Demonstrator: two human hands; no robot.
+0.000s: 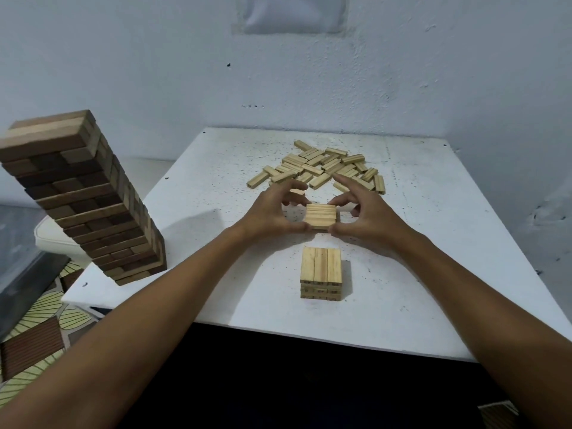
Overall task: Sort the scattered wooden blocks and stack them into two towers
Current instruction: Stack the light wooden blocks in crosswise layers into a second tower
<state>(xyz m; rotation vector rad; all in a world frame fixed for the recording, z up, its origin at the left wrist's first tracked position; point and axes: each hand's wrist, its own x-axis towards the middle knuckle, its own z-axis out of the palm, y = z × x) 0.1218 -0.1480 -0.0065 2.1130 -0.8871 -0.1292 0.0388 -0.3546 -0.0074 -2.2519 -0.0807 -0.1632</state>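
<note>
A small layer of light wooden blocks [320, 216] is seen at the middle of the white tabletop [433, 274], laid side by side with their long edges running left to right. It is held between both hands. The left hand [272, 212] is curled against its left side, thumb at the near corner and fingertips at the far corner. The right hand [368, 216] is curled against its right side in the same manner, with the index finger raised and pointing toward the far pile. Whether the layer rests on the tabletop or is lifted just clear of it cannot be told.

Nearer the viewer, a short stack of light blocks [321, 272] is noted, its top layer of three blocks running front to back, with further layers beneath. It stands apart from the held layer.

Beyond the hands, a loose pile of scattered light blocks [325, 168] is spread over the far part of the tabletop, lying at mixed angles, some overlapping.

At the left edge of the tabletop a tall tower of dark blocks [89, 199] is standing, built in crosswise layers, some blocks paler than the rest.

A rough whitish wall [154, 72] is recorded behind the tabletop, and a leaf-patterned floor covering [46, 308] at lower left.
</note>
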